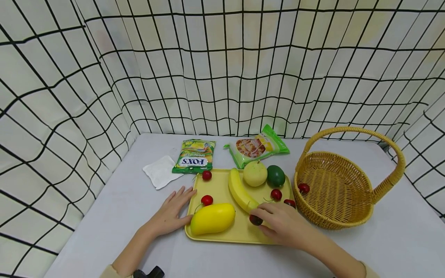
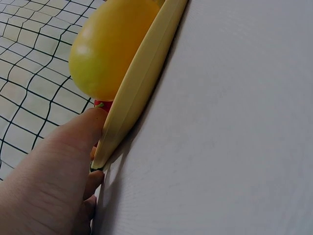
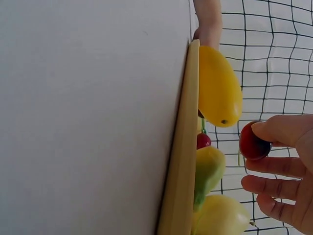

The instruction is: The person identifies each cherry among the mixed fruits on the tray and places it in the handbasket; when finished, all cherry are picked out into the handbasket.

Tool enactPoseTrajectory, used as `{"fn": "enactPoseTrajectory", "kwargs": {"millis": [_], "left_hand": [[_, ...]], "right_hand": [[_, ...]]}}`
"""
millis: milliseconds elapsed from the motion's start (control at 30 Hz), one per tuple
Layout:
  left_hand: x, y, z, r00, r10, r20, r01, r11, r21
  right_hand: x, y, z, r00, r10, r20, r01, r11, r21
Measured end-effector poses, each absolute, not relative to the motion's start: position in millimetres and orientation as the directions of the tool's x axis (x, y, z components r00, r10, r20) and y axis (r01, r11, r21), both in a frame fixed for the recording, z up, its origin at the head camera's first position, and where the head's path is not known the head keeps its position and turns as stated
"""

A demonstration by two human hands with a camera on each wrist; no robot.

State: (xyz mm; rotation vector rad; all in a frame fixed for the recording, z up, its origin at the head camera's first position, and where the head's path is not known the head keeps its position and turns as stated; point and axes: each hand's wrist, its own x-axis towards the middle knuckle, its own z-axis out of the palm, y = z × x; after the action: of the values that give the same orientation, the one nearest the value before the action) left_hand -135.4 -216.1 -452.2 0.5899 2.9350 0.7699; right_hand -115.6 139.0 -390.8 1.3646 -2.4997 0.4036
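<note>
My right hand (image 1: 283,224) pinches a dark red cherry (image 3: 255,141) between thumb and fingers, over the right front part of the yellow tray (image 1: 240,238). In the right wrist view the cherry hangs above the tray's rim. My left hand (image 1: 172,211) lies with spread fingers at the tray's left edge, thumb close to the yellow mango (image 1: 213,219). A banana (image 1: 240,191) lies mid-tray, one end near my right fingers. Behind it sit a pale round fruit (image 1: 255,173) and a dark green fruit (image 1: 276,176). Red cherries (image 1: 206,200) lie about the tray, one partly behind my right hand.
A wicker basket (image 1: 333,216) with a tall handle stands right of the tray, holding a cherry (image 1: 304,188). Behind the tray lie a green candy bag (image 1: 194,156) and a green snack bag (image 1: 255,148). A white tissue (image 1: 160,172) lies left. Black netting surrounds the table.
</note>
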Motion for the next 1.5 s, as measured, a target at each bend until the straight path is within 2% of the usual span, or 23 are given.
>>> {"fn": "enactPoseTrajectory", "kwargs": {"millis": [533, 700, 1067, 1500], "left_hand": [[-135, -216, -453, -0.926, 0.374, 0.052, 0.351, 0.803, 0.482], [-135, -215, -452, -0.925, 0.377, 0.055, 0.354, 0.798, 0.487], [-135, -218, -454, -0.921, 0.384, 0.064, 0.366, 0.797, 0.481], [-133, -217, -449, -0.921, 0.386, 0.050, 0.361, 0.800, 0.479]], "right_hand": [[-121, 162, -377, -0.525, -0.734, 0.430, -0.832, 0.550, -0.077], [-124, 174, -372, -0.526, -0.708, 0.472, -0.812, 0.583, -0.031], [-130, 195, -367, -0.569, -0.642, 0.514, -0.758, 0.652, -0.025], [-135, 215, -365, -0.635, -0.605, 0.481, -0.695, 0.719, -0.014]]}}
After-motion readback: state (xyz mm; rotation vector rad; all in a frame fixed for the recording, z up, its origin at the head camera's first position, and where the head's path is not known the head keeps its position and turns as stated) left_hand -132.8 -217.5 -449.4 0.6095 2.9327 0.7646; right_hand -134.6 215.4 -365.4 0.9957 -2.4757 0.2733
